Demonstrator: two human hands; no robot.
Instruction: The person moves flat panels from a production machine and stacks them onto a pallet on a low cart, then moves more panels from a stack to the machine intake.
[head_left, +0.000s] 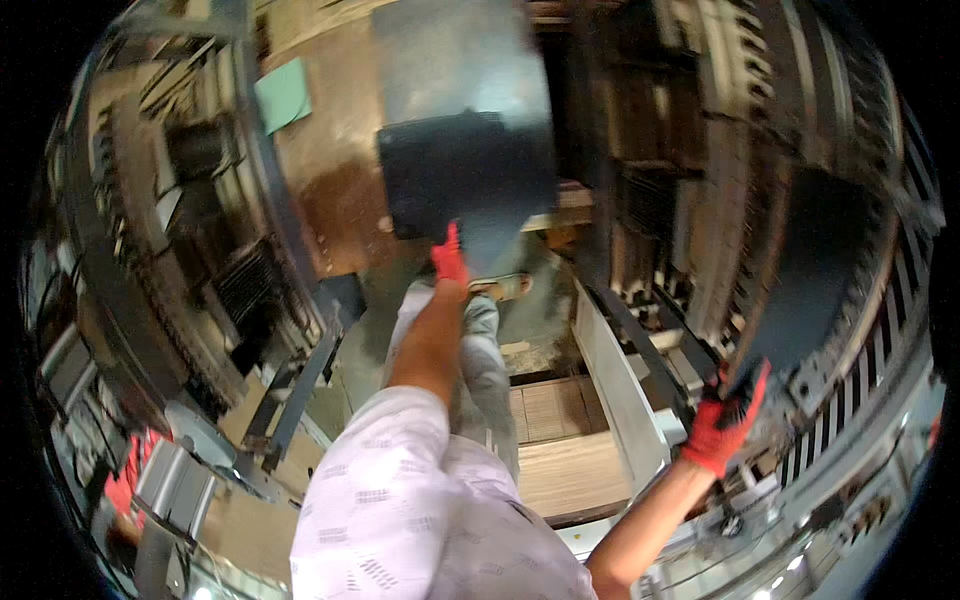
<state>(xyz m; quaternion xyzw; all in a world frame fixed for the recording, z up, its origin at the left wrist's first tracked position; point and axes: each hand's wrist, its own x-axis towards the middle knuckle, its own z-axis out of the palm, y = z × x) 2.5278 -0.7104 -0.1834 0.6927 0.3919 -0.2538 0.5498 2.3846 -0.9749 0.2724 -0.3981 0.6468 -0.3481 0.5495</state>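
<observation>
The left hand [449,258], in a red glove, grips the lower edge of a dark flat sheet [465,170] held out in front of the person, above the floor [340,190]. The right hand [722,420], also red-gloved, is closed around the bottom corner of a second dark sheet [815,270] that rises tilted beside a metal rack [700,150]. A white machine frame [620,380] stands between the arms, above a wooden pallet [560,440].

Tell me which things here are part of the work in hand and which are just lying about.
In hand:
left hand gripping dark sheet
right hand gripping second dark sheet

Lying about:
green sheet
wooden pallet
red glove at lower left
</observation>
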